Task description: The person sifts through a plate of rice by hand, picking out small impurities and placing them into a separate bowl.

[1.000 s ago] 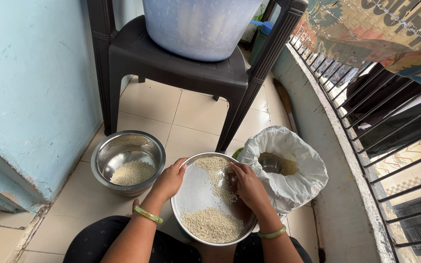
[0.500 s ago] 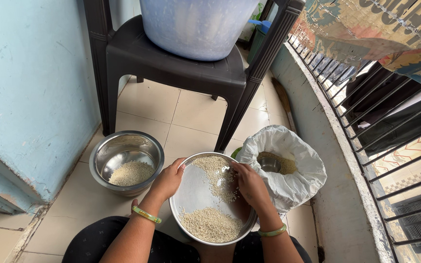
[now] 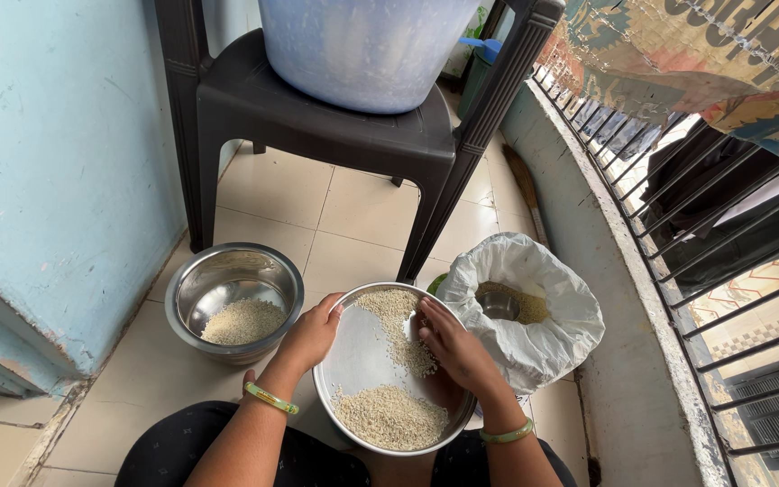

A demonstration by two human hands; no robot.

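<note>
Left hand [image 3: 310,335] grips steel plate [image 3: 358,361] (rice-strewn); white sack [image 3: 543,347] right.

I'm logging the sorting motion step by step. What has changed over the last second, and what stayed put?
The right hand shifted a little over the upper strip of grain in the steel plate, fingers now spread flatter on it. The left hand keeps gripping the plate's rim. The lower grain pile, steel bowl and white sack stayed as they were.
</note>
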